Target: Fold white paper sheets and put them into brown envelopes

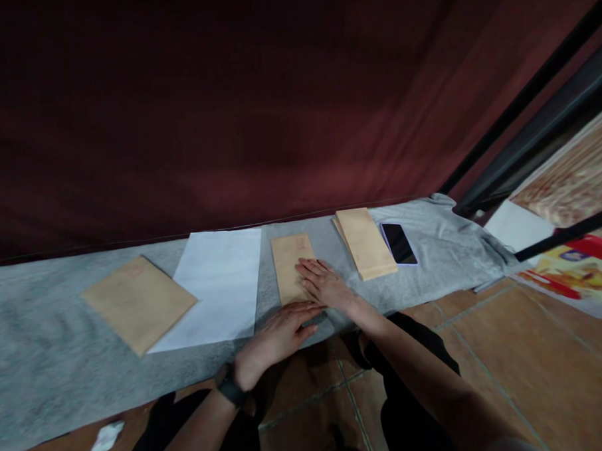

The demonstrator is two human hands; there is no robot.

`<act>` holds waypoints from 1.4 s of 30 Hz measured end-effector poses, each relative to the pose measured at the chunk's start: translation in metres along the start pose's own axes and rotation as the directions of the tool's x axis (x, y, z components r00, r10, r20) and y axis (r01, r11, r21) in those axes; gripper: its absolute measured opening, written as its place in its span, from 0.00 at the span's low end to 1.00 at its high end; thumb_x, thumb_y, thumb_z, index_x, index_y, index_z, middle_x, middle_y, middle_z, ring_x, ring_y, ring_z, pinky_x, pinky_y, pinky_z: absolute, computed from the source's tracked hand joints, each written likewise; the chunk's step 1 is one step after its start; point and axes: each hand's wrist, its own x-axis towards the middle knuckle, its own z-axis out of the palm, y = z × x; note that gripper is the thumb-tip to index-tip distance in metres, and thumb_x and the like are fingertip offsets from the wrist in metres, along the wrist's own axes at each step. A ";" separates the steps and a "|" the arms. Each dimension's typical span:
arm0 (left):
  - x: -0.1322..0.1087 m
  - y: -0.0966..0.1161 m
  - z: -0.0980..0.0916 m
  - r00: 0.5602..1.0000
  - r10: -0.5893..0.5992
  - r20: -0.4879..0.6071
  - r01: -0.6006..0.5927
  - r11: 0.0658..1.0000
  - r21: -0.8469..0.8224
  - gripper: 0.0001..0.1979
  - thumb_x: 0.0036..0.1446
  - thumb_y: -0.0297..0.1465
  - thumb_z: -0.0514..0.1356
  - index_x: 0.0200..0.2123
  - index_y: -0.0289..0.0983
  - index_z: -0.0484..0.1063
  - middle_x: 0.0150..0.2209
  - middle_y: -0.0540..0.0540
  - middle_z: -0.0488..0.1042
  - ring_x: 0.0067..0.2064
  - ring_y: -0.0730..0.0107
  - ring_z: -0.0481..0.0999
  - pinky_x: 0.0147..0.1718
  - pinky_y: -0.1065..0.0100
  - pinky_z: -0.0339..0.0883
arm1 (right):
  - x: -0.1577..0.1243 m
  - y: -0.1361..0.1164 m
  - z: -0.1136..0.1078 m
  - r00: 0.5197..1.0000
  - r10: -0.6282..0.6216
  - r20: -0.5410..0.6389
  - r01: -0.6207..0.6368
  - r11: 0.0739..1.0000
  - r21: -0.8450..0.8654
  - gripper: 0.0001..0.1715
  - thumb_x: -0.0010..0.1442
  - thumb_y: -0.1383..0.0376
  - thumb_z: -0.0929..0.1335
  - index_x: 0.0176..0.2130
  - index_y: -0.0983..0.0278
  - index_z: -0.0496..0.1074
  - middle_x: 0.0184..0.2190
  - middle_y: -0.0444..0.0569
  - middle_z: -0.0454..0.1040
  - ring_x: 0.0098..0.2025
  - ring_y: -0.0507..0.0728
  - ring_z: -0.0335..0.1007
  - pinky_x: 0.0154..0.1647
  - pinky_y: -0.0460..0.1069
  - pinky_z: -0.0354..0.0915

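Observation:
A tan paper envelope (290,266) lies upright on the grey cloth in front of me, a reddish printed mark near its top right corner. My right hand (326,284) rests flat over its right side, fingers stretched out. Across the envelope's lower end lies my left hand (285,329), palm down with fingers extended, its fingertips close to my right hand. The envelope's bottom edge is hidden under the hands. To the left, white paper (218,282) lies flat, with another tan envelope (139,302) overlapping its left side. Several tan envelopes (365,242) are stacked to the right.
A phone (399,244) with a purple edge lies beside the stack. Grey cloth (46,336) covers the narrow surface, backed by a dark red curtain (276,120). Black bars (535,95) and a red-yellow printed box (577,270) stand at right. A crumpled white tissue (105,440) lies on the tiled floor.

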 end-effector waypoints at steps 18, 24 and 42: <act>0.040 -0.015 -0.008 0.974 -0.071 -0.213 0.099 0.987 0.124 0.18 0.70 0.35 0.52 0.58 0.40 0.72 0.59 0.42 0.75 0.60 0.60 0.73 0.62 0.56 0.64 | 0.028 0.029 0.008 0.985 0.157 -0.072 -0.165 0.980 -0.115 0.34 0.75 0.54 0.54 0.73 0.64 0.52 0.74 0.51 0.50 0.75 0.61 0.47 0.74 0.61 0.46; 0.041 -0.032 0.013 0.952 -0.104 -0.288 0.199 0.925 0.324 0.30 0.70 0.39 0.51 0.70 0.34 0.55 0.72 0.36 0.57 0.73 0.55 0.53 0.70 0.49 0.50 | 0.029 0.033 0.006 0.987 0.140 -0.074 -0.147 0.983 -0.109 0.33 0.75 0.55 0.54 0.72 0.63 0.54 0.73 0.50 0.52 0.74 0.61 0.48 0.74 0.60 0.46; 0.028 -0.020 0.003 0.997 -0.032 -0.065 0.049 0.956 0.290 0.25 0.73 0.36 0.47 0.70 0.41 0.57 0.72 0.46 0.57 0.74 0.62 0.52 0.72 0.53 0.46 | 0.034 0.032 0.010 0.991 0.124 -0.060 -0.130 0.985 -0.113 0.33 0.75 0.56 0.52 0.73 0.66 0.50 0.74 0.51 0.48 0.75 0.62 0.44 0.75 0.62 0.42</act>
